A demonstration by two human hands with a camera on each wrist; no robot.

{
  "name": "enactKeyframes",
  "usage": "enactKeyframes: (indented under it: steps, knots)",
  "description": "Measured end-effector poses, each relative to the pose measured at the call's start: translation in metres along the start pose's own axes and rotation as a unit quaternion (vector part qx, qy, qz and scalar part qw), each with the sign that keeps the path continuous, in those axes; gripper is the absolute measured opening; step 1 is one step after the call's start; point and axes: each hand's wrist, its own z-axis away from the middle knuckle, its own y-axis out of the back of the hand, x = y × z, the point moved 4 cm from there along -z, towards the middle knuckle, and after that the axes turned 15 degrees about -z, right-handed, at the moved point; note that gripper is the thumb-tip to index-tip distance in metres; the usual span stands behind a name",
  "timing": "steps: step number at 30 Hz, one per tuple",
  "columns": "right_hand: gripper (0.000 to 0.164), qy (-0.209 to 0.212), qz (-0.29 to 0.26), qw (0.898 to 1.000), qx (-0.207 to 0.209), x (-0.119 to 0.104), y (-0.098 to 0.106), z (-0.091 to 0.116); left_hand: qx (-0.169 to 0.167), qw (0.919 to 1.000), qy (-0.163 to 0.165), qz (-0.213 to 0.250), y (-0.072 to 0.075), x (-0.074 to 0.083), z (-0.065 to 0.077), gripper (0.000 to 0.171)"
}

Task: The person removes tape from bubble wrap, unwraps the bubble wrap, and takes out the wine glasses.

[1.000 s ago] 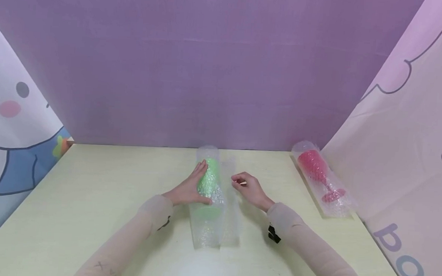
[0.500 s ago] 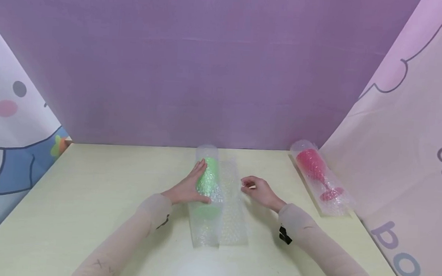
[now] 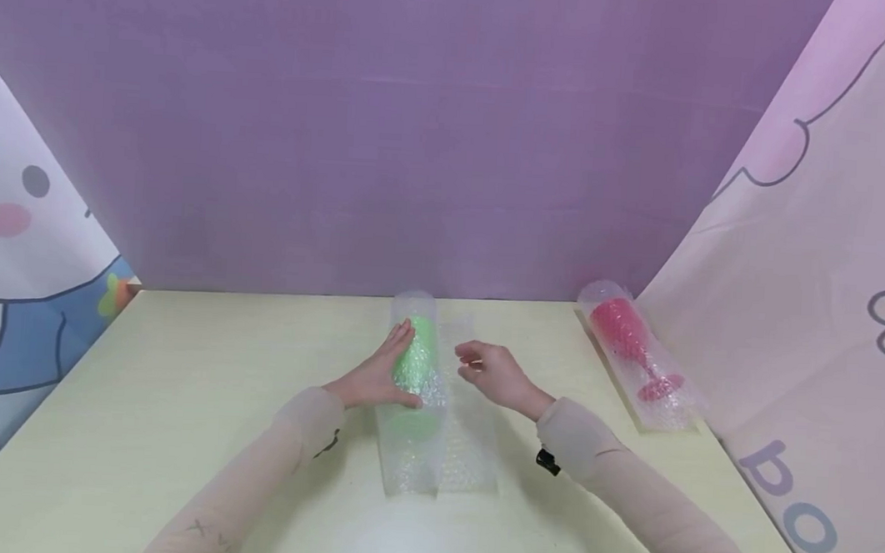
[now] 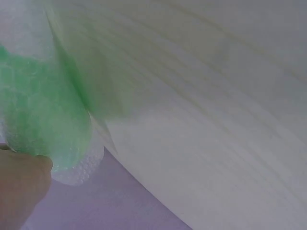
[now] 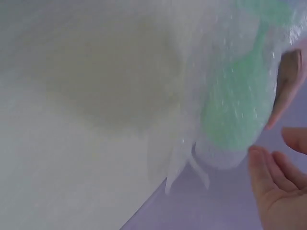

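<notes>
A green goblet (image 3: 417, 354) lies rolled in clear bubble wrap (image 3: 412, 463) at the middle of the table, its base toward the near side. My left hand (image 3: 377, 375) rests along the left side of the roll, fingers stretched upward and thumb laid across the stem area. In the left wrist view, a fingertip (image 4: 29, 177) touches the wrapped bowl. A loose flap of bubble wrap (image 3: 467, 453) spreads flat to the right of the roll. Over that flap hovers my right hand (image 3: 501, 376), fingers loosely bent, thumb apart from them, with nothing between them in the right wrist view.
A red goblet (image 3: 623, 329) wrapped in bubble wrap lies slantwise at the table's right edge. The pale table (image 3: 218, 398) meets a purple backdrop (image 3: 419, 142) at the back, and printed cloths (image 3: 802, 287) hang at both sides.
My right hand first moved right as the loose flap spread out flatter, then came back left over it, off the flap's edge. My left hand has stayed on the roll.
</notes>
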Motion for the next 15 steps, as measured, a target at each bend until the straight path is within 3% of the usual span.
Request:
enactKeyframes:
  steps: [3,6,15]
  knots:
    - [0.039,-0.024,0.061,0.997,-0.041,0.007,-0.014,-0.001,-0.002,1.0000,0.002,-0.002,0.000,0.001,-0.001,0.121]
    - [0.046,-0.040,0.083,0.994,-0.065,0.021,-0.023,-0.003,0.002,1.0000,0.001,0.003,-0.001,0.001,-0.001,0.121]
    - [0.058,-0.017,0.012,0.996,-0.086,0.056,-0.028,-0.012,0.010,0.9999,-0.004,-0.002,0.000,0.004,-0.001,0.121]
